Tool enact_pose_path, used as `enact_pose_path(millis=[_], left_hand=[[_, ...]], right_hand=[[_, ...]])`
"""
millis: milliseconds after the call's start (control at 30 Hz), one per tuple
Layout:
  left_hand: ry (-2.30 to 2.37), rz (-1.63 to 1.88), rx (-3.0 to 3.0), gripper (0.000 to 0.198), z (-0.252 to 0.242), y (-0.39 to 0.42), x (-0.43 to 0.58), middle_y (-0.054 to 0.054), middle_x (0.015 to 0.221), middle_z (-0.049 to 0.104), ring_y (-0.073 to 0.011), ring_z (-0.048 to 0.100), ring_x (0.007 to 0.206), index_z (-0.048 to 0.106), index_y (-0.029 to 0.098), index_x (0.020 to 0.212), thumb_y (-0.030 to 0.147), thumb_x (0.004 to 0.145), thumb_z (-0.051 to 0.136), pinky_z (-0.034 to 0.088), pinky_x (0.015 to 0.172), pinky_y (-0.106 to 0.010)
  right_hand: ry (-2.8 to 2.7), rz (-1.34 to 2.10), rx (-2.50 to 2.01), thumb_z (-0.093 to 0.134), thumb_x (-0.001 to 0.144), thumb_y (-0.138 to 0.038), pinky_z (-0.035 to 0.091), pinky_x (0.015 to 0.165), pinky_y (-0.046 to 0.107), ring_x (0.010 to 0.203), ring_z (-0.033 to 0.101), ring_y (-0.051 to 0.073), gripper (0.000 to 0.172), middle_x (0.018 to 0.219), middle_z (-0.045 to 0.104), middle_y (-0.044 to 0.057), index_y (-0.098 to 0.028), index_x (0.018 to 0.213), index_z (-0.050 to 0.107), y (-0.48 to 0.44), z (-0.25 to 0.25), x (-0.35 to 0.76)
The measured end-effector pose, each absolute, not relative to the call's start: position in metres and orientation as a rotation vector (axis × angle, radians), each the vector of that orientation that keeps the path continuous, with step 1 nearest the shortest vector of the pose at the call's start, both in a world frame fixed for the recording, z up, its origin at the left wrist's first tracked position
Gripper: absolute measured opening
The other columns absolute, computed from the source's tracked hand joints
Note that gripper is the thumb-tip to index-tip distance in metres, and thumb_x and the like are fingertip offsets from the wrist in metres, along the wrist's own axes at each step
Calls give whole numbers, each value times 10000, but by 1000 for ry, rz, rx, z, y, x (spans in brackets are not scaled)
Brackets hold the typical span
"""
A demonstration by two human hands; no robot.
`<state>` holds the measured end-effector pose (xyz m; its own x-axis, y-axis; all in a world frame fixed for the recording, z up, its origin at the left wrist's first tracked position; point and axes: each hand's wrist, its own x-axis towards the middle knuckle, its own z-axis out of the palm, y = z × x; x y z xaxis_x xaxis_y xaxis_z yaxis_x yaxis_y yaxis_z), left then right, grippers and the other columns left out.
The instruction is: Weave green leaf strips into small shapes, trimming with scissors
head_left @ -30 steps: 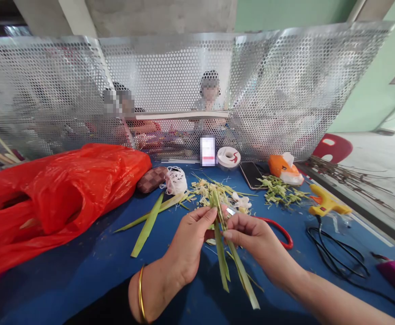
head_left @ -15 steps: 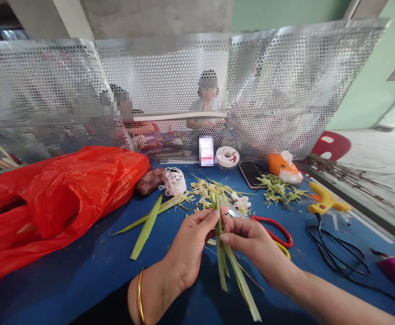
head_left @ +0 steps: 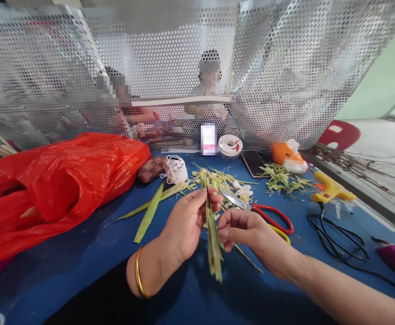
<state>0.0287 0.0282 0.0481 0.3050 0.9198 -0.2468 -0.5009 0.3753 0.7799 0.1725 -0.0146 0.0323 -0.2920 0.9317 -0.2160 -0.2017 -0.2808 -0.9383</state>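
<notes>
Blue tabletop [head_left: 92, 275], right edge slanting off past the pale strip, back edge closed by a perforated metal screen [head_left: 184, 58]; widest open blue stretch is between the red plastic bag [head_left: 82, 180] and the left forearm, with more blue between the right forearm and the black cord [head_left: 335, 241]. Left hand [head_left: 185, 221], gold bangle [head_left: 138, 271] at wrist, pinched closed between thumb and fingers on a leaf bundle [head_left: 213, 246], upper part in the grip, tails hanging toward the wearer, mid-table. Right hand [head_left: 248, 232] just beside the bundle's right side, fingers curled, thumb near index; can't tell if it touches or pinches a strip. Scissors [head_left: 275, 216] right behind the right hand, blades pointing at the left fingers, so tight there. Past the hands: pile of trimmings [head_left: 229, 180], white string [head_left: 176, 170], checkered case [head_left: 152, 169]; two leaf strips [head_left: 149, 214] crossed to the left. Farther back: lit phone [head_left: 208, 139] upright, ribbon roll [head_left: 230, 146], dark phone [head_left: 252, 163], orange tissue pack [head_left: 287, 156]. Right: green clippings [head_left: 284, 179], yellow glue gun [head_left: 331, 188]. Two people behind the screen.
</notes>
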Motion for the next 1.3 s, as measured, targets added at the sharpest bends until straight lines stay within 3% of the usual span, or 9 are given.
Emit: enact_pose_path(millis=[100,200,300,467,667,867,1300], left_hand=[[697,1127,570,142,53,35,23,-34,744,643,-123,635,720,665,115,798,152,878,554,519,727,-240],[694,1172,501,184,59,42,19,-31,728,633,-114,643,687,656,110,812,120,909,500,536,700,-238],[711,1213,459,189,62,46,16,-30,724,628,-107,643,679,649,107,828,101,917,483,547,710,-237],[729,1273,457,180,57,51,16,-41,733,640,-114,648,697,660,97,840,97,912,495,559,734,-247],[771,1306,457,186,54,52,18,-42,764,658,-109,655,699,676,97,831,94,905,505,563,718,-233],[812,1301,480,169,53,51,19,-43,741,648,-113,654,685,675,93,851,112,902,515,558,697,-228],[732,1248,524,130,55,42,20,-14,690,606,-100,595,613,693,92,903,137,858,580,511,614,-223]], right_hand=[[-1133,1591,-1146,790,667,-372,446,611,258,593,540,109,268,649,606,-19,-155,735,649,-13,29,173],[-1183,1478,-1220,759,711,-406,448,713,277,743,583,146,267,768,657,8,-170,813,687,-12,24,172],[-1124,1672,-1129,671,801,-466,455,803,311,847,632,181,325,880,700,61,-161,909,695,-16,20,171],[-897,2088,-889,546,889,-494,482,704,294,763,707,201,397,881,725,124,-121,920,679,-24,19,168],[-872,2116,-870,594,869,-456,485,655,256,726,715,187,374,887,729,138,-96,909,686,-26,21,167],[-930,2066,-981,747,750,-365,458,596,199,624,675,112,297,813,721,73,-113,902,706,-25,18,167],[-1007,1963,-1084,758,709,-405,453,574,221,567,651,114,348,791,736,96,-98,869,726,-30,13,154]])
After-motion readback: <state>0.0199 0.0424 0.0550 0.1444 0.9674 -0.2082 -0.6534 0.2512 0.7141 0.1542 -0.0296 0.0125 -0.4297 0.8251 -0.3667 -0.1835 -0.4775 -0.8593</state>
